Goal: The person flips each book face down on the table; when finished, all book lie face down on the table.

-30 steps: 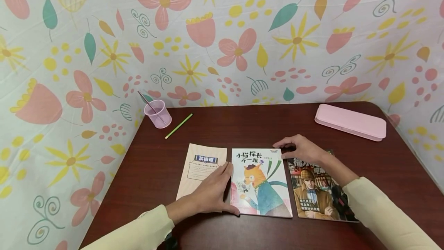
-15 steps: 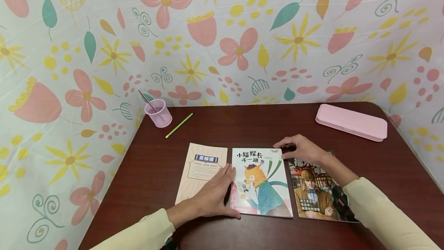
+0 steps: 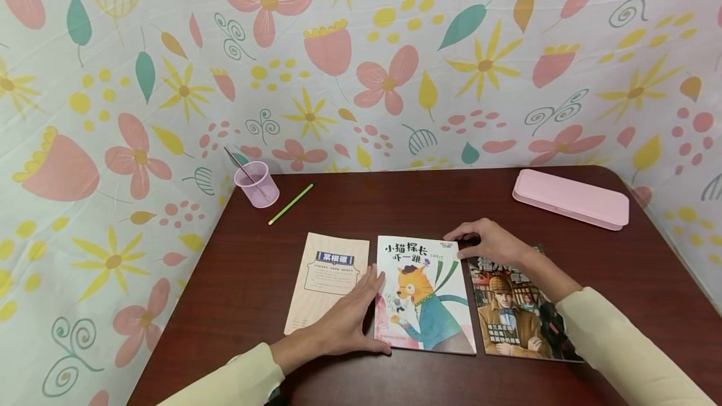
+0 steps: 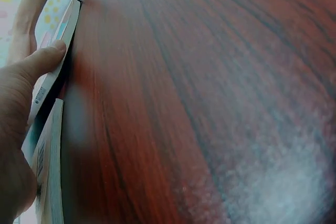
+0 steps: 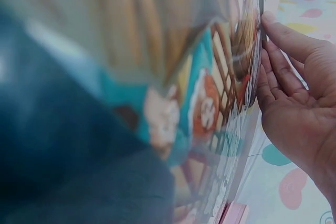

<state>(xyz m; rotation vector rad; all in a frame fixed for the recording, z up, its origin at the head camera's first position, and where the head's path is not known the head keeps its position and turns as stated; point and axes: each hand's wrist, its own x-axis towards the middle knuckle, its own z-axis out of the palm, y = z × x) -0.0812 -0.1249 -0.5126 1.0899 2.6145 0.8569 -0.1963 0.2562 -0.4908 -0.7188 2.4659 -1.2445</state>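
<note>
A white picture book [image 3: 424,296] with an orange cat on its cover lies between both hands. My left hand [image 3: 344,315] crosses a beige book [image 3: 329,274], its nearly straight fingertips at the picture book's left edge. Its thumb [image 4: 47,59] is at the lower left corner; in the left wrist view a dark gap shows below that book's edge. At the upper right corner, my right hand [image 3: 496,246] pinches the picture book between thumb and finger. The right forearm passes over a dark magazine [image 3: 507,312], partly hiding it. Blurred printed covers fill much of the right wrist view.
A pink mesh cup [image 3: 258,187] with a thin stick in it stands at the back left. Beside it lies a green pencil [image 3: 291,204]. At the back right rests a pink case [image 3: 571,199]. A flowered cloth [image 3: 361,61] hangs behind the dark wooden table [image 3: 406,205].
The picture book's upper left part has risen slightly in the head view. My left fingertips have shifted a little to the right. My right hand has stayed nearly still.
</note>
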